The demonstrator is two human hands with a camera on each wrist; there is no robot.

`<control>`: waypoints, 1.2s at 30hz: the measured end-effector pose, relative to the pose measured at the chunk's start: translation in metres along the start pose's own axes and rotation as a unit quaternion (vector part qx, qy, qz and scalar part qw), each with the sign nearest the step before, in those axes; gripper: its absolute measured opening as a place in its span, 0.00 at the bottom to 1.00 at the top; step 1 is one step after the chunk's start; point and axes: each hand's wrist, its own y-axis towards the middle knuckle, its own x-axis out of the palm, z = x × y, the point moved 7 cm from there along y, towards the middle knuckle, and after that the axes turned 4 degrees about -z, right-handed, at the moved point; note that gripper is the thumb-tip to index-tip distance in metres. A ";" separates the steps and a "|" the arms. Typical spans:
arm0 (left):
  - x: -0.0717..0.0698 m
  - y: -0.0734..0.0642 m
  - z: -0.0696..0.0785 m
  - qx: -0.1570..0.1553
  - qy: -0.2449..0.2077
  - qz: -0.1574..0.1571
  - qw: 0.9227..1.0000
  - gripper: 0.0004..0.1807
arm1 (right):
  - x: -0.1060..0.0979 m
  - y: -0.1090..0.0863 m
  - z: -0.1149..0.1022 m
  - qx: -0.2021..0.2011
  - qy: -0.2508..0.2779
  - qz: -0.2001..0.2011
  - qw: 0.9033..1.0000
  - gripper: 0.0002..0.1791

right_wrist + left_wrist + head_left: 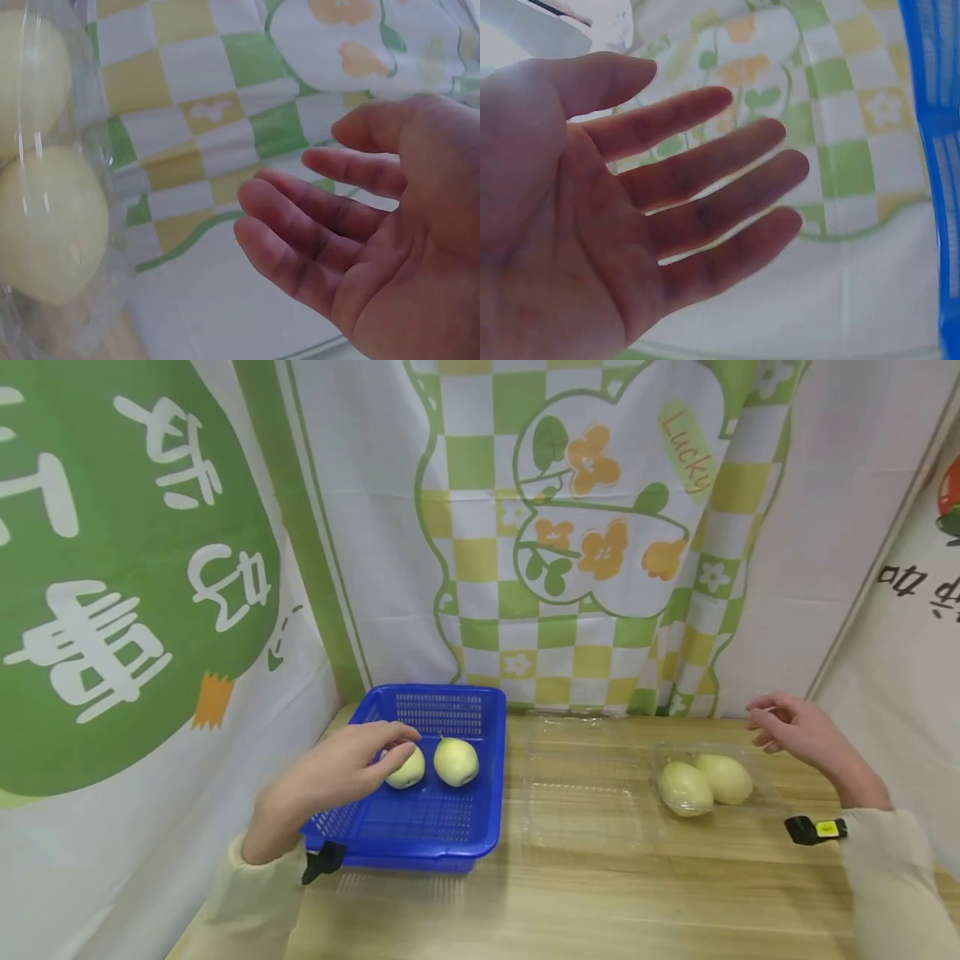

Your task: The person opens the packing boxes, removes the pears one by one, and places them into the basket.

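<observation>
My left hand (333, 774) hovers over the left side of a blue plastic basket (491, 777), its fingers relaxed and holding nothing. Inside the basket lie two pale yellow-green pears; one pear (407, 770) is partly covered by the fingers, the other pear (456, 762) is in full sight. In the left wrist view the left palm (592, 225) is bare and the fingers are spread. On the right, my right hand (813, 739) is raised beside a clear plastic container (94, 142), apart from it, with fingers loosely bent around nothing. Two more pears (686, 789) sit in that container.
Between basket and pears lies another transparent plastic part (585, 785), perhaps the container's lid; its edges are hard to see. The wooden table (600, 902) ends at a checked green-and-white cloth (480, 568) at the back. Printed cloth (120, 610) hangs at the left.
</observation>
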 end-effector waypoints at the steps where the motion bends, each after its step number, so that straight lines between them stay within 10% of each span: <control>1: 0.001 0.002 0.005 0.009 -0.005 0.005 1.000 0.16 | 0.001 -0.001 0.004 0.010 0.002 -0.007 1.000 0.24; 8: 0.008 0.020 0.040 0.070 -0.006 0.048 0.996 0.13 | 0.009 -0.001 0.028 0.054 0.005 -0.056 0.997 0.29; 14: 0.028 0.030 0.071 0.120 0.011 0.024 0.992 0.14 | 0.017 -0.002 0.052 0.090 -0.002 -0.082 0.993 0.31; 36: 0.065 0.050 0.130 0.175 0.043 0.049 0.982 0.12 | 0.032 -0.012 0.109 0.140 0.106 -0.096 0.980 0.28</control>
